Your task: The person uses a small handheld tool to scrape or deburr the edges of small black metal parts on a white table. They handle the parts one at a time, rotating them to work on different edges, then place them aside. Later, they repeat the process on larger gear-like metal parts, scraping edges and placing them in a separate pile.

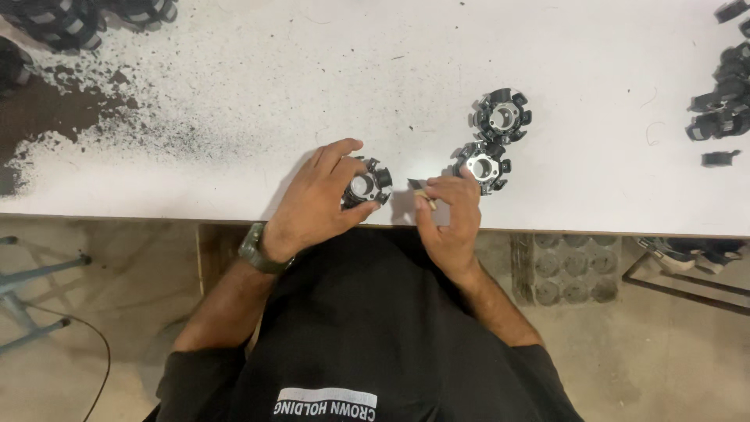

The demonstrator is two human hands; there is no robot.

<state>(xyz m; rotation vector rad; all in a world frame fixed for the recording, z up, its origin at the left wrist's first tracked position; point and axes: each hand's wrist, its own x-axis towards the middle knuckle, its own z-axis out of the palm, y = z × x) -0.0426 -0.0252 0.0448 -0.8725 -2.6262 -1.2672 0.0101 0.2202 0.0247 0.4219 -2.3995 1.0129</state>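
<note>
Shirt: your black shirt (367, 328) fills the bottom of the view, nearest the camera, with both forearms reaching out from it to the table (234, 94).
Left hand: your left hand (320, 203), with a watch (256, 248) on the wrist, curls over a stator core (367, 186), fingers wrapped round its left rim and thumb under its near side. It is closed on the core.
Right hand: your right hand (449, 215) pinches a small flat piece (420, 190) between thumb and fingertips, just right of the held core. What the piece is, I cannot tell.
Core position: the held core sits at the near edge of the table, between your two hands.
Handling: it looks like a stiff, toothed ring of metal with dark plastic on the poles, likely fairly heavy for its size and not fragile. The outer teeth give you a sure hold. The bare centre hole looks smoother.
Other cores: a second core (481, 166) lies touching your right fingertips, and a third core (501, 116) stands just beyond it.
Edges: the table's front edge runs right under your palms, so the held core has little margin there.
Open room: the white top between and beyond your hands is bare. Black dust (94, 117) spreads across the far left, dark parts (723, 109) pile at the far right, and more of them sit at the top left corner.
</note>
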